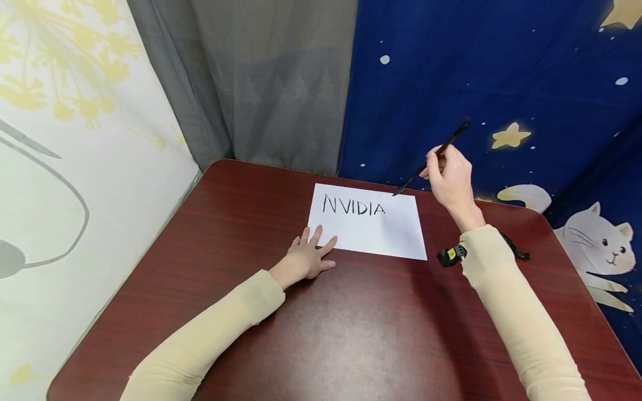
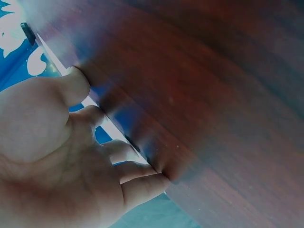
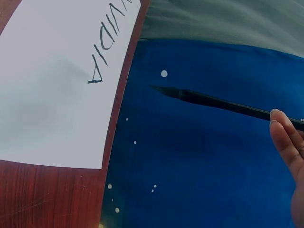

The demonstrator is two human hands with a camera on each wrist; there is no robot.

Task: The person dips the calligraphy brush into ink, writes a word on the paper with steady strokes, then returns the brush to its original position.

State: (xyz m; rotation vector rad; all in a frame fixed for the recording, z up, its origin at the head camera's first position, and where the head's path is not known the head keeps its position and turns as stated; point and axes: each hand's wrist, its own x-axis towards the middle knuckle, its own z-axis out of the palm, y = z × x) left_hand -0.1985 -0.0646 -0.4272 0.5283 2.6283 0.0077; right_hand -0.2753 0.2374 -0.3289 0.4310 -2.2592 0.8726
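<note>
A white sheet of paper [image 1: 373, 234] lies on the table, with "NVIDIA" lettered on it in black strokes. My left hand [image 1: 308, 257] rests with fingers spread at the sheet's lower left corner, its fingertips on the paper's edge. In the left wrist view the left palm [image 2: 61, 142] faces the camera and holds nothing. Between thumb and fingers, my right hand [image 1: 451, 175] pinches a dark paintbrush [image 1: 418, 170]. The brush slants down to the left. In the right wrist view its dark pointed tip [image 3: 164, 90] is lifted clear of the paper.
The reddish-brown table [image 1: 341, 323] has rounded corners. A grey curtain [image 1: 281, 83] and a blue star-patterned curtain [image 1: 416, 83] hang behind its far edge. A pale patterned cloth [image 1: 65, 184] hangs at the left. A black strap with a buckle [image 1: 451, 255] is at the right wrist.
</note>
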